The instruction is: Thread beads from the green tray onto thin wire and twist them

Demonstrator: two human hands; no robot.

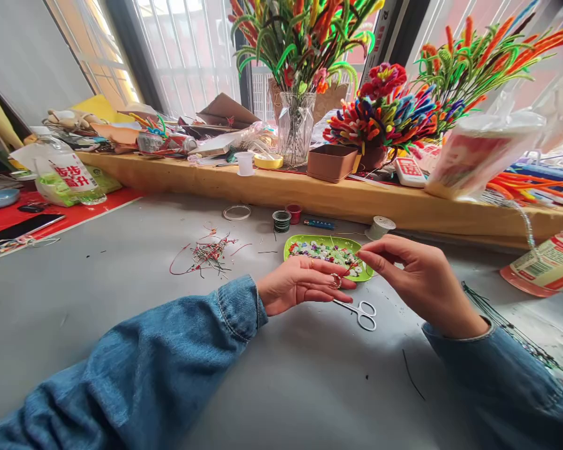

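My left hand (300, 284) is palm up over the table, its fingers stretched out. A small beaded loop (336, 281) with red in it lies on those fingers. My right hand (413, 275) is closed in a pinch just to the right, thumb and forefinger on a thin red cord (350, 269) that runs toward the loop. Behind both hands sits a green tray (368, 275) of mixed beads, partly hidden by the fingers. White-handled scissors (366, 322) lie below my left fingertips, their blades partly covered by that hand.
A tangle of cord scraps (211, 255) lies left of the tray. Behind it stand a green spool (281, 221), a red spool (293, 213) and a white spool (383, 227). A ledge (192, 181) with a glass vase (295, 128) borders the back. A bottle (544, 262) lies at right.
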